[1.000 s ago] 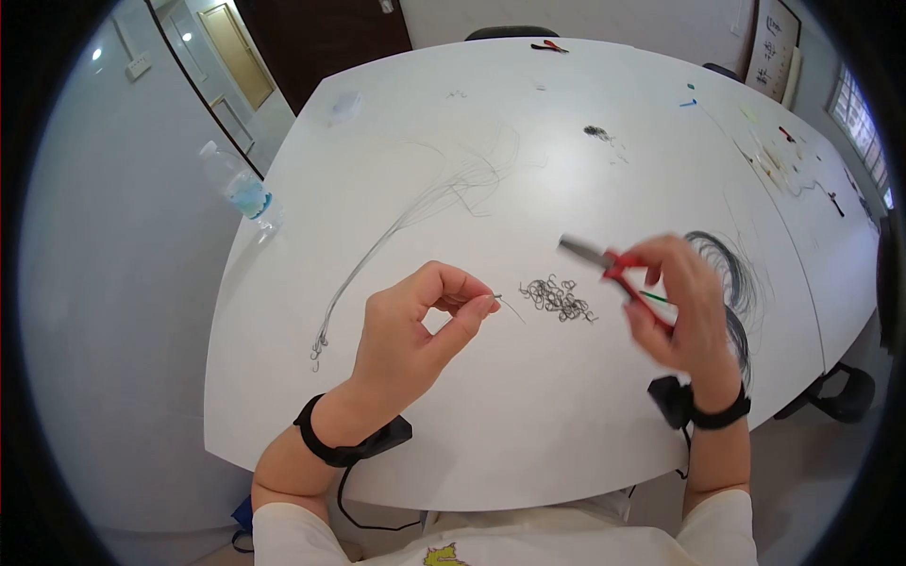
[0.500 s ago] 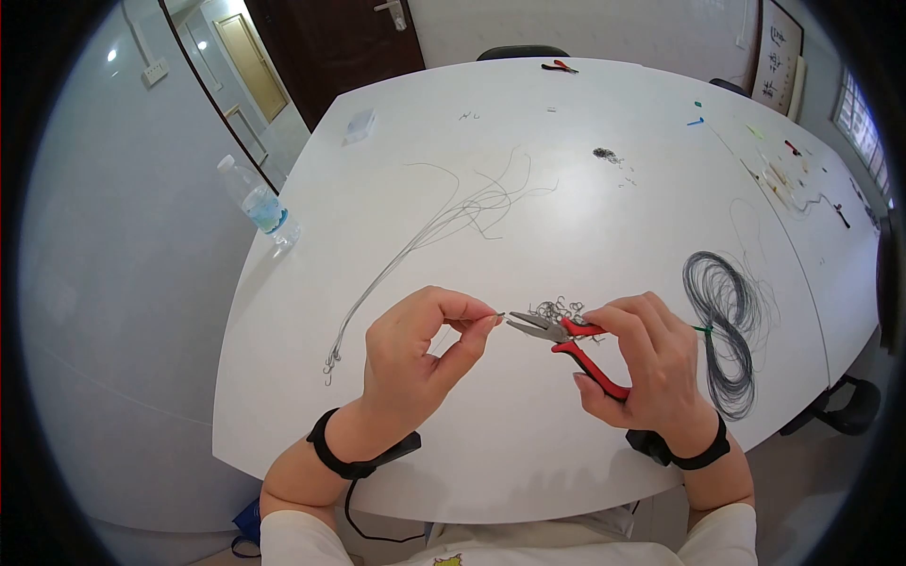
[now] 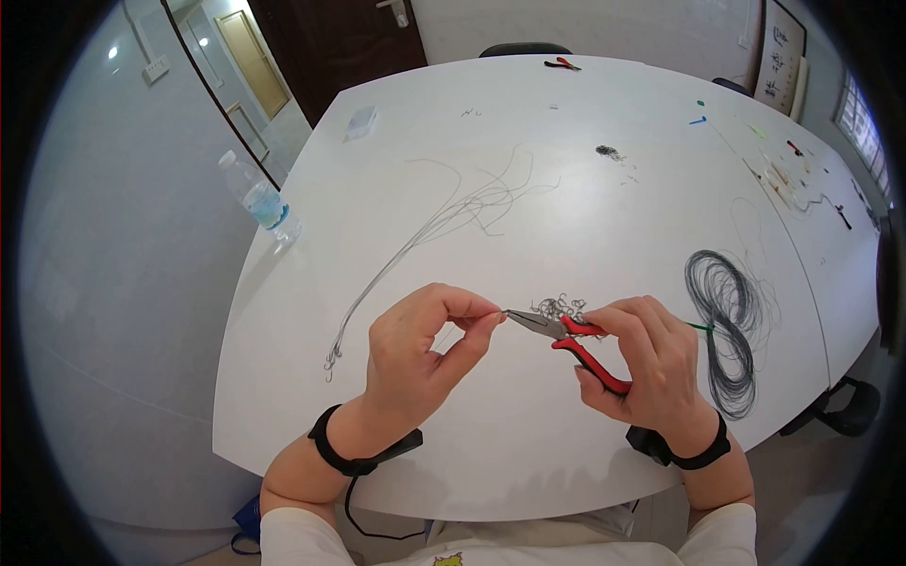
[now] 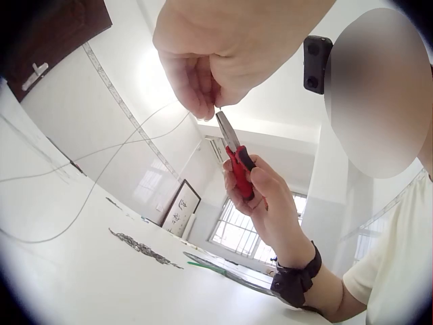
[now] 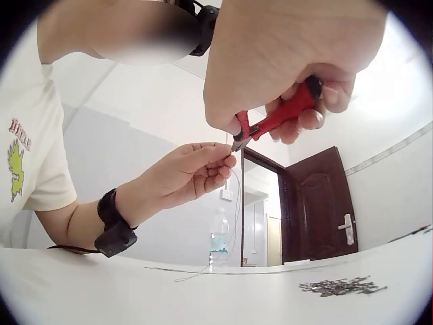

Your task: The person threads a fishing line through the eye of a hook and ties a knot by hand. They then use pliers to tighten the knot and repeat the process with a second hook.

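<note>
My left hand (image 3: 420, 340) pinches a thin grey line (image 4: 124, 143) between thumb and forefinger; the line trails in loose loops in the left wrist view. A small dark tip sticks out at the fingertips. My right hand (image 3: 653, 357) grips needle-nose pliers (image 3: 593, 366) by their red handles. Their nose points left, its jaws almost closed right at the left fingertips and over that tip. Behind the pliers lies a pile of dark fish hooks (image 3: 557, 307), partly covered by them. On the left, a bundle of lines ends in several hooks (image 3: 332, 361).
A coil of dark line (image 3: 743, 368) with a green tie lies right of my right hand. A water bottle (image 3: 266, 203) stands at the left edge. Farther back are a clear box (image 3: 360, 123), a small dark pile (image 3: 607, 151) and another pair of pliers (image 3: 564, 64).
My right hand has brought the pliers left and down to the left fingertips. Their jaws stood apart half a second ago and are nearly together now. The left hand keeps its pinch.
</note>
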`<state>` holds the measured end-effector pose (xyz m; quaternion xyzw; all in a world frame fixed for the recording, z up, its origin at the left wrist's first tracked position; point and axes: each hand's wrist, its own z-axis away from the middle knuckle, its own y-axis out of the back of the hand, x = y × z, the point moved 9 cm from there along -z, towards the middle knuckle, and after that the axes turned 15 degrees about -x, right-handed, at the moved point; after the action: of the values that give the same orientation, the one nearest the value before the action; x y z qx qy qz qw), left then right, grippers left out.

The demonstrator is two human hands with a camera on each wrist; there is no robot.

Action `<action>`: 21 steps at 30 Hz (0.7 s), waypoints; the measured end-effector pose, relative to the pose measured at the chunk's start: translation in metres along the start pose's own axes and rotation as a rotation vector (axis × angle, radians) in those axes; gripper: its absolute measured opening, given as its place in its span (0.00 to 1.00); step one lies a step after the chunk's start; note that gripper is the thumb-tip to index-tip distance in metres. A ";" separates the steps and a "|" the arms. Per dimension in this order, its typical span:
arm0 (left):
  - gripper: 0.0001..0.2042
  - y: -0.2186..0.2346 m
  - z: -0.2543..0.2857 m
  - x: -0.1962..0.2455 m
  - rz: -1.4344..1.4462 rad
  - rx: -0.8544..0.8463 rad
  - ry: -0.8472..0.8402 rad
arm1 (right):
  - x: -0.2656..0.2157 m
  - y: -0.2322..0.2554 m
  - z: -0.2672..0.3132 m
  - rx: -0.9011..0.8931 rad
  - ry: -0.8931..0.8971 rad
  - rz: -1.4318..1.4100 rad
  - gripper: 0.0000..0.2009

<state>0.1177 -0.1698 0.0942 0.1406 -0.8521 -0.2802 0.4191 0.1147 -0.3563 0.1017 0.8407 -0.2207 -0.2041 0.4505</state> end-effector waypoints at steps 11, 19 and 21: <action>0.02 -0.002 0.002 -0.005 0.044 -0.015 0.024 | 0.000 -0.002 0.000 0.003 -0.001 0.011 0.19; 0.02 -0.008 0.001 -0.014 0.214 -0.034 0.083 | 0.000 0.000 -0.002 -0.012 -0.022 0.038 0.18; 0.02 -0.009 0.001 -0.016 0.221 -0.034 0.101 | 0.000 0.000 -0.001 -0.016 -0.029 0.037 0.19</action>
<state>0.1267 -0.1692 0.0778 0.0526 -0.8352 -0.2394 0.4923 0.1153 -0.3552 0.1025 0.8299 -0.2410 -0.2096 0.4575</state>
